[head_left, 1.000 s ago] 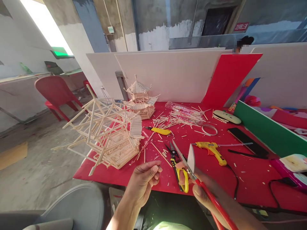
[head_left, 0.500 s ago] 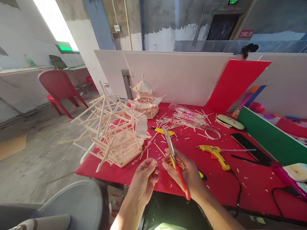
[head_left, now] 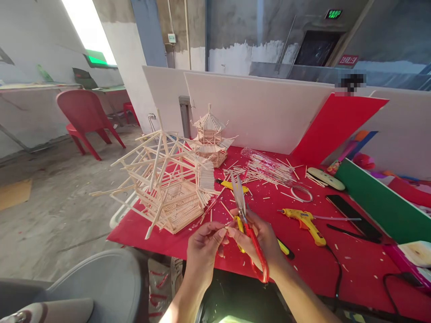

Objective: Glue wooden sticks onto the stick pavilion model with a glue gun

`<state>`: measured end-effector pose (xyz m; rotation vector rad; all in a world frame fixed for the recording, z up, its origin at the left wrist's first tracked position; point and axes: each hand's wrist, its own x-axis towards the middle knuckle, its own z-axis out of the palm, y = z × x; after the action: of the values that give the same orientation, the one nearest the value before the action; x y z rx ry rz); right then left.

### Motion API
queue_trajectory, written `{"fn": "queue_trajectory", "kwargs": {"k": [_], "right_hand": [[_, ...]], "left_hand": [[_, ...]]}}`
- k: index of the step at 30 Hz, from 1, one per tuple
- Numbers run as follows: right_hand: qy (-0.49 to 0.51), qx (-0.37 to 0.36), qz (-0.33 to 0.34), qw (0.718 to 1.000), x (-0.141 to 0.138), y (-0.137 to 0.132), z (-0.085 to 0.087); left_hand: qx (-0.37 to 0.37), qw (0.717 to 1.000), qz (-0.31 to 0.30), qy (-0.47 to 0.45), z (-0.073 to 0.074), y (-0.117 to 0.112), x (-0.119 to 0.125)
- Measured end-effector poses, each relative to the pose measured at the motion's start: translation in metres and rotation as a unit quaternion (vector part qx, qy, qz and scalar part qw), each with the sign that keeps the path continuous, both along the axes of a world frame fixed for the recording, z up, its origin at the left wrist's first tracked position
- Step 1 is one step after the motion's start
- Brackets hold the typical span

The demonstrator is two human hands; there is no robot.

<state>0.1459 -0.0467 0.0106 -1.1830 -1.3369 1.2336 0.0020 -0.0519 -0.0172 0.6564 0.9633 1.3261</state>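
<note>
My right hand grips red-handled scissors, blades pointing up and nearly closed. My left hand is pinched at the fingertips, touching the right hand's fingers just left of the scissors; what it pinches is too small to make out. Both hands hover over the near edge of the red table. A large wooden-stick pavilion frame lies tilted at the table's left end. A smaller finished stick pavilion stands behind it.
Loose sticks and a clear bag of sticks lie mid-table. A yellow glue gun, yellow knife, tape ring, phone and green board sit right. White boards stand behind. Grey chair lower left.
My right hand swung the scissors from the right, blades wide apart, to the middle with blades nearly closed. Both hands came together until the fingertips touch. The view shifted slightly left.
</note>
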Motion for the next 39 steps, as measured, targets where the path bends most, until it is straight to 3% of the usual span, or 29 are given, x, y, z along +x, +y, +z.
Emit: {"fn": "queue_trajectory", "kwargs": {"k": [5, 9, 11, 15, 17, 25, 35, 39], "right_hand": [[0.001, -0.027, 0.01, 1.0, 0.0, 0.004, 0.005], [-0.034, 0.002, 0.019, 0.999, 0.006, 0.001, 0.007], [-0.107, 0.048, 0.018, 0.993, 0.012, -0.003, 0.005], [-0.322, 0.176, -0.006, 0.93, 0.028, -0.013, -0.004], [-0.394, 0.197, 0.005, 0.898, 0.034, -0.016, -0.007], [-0.476, 0.199, 0.055, 0.855, 0.04, -0.019, -0.011], [-0.45, 0.163, 0.086, 0.874, 0.04, -0.015, -0.006], [-0.453, 0.149, 0.089, 0.874, 0.04, -0.016, -0.007]], "left_hand": [[0.051, 0.996, -0.026, 0.069, -0.003, 0.001, -0.002], [0.036, 0.999, -0.04, 0.007, 0.002, 0.003, 0.001], [0.005, 0.998, -0.035, -0.044, 0.007, 0.004, 0.002], [-0.056, 0.988, -0.049, -0.138, 0.017, 0.006, 0.001], [-0.059, 0.982, -0.066, -0.164, 0.018, 0.006, 0.001], [-0.088, 0.968, -0.083, -0.218, 0.017, 0.003, 0.004], [-0.149, 0.946, -0.131, -0.258, 0.018, 0.005, 0.003], [-0.121, 0.956, -0.126, -0.236, 0.013, 0.005, 0.006]]}}
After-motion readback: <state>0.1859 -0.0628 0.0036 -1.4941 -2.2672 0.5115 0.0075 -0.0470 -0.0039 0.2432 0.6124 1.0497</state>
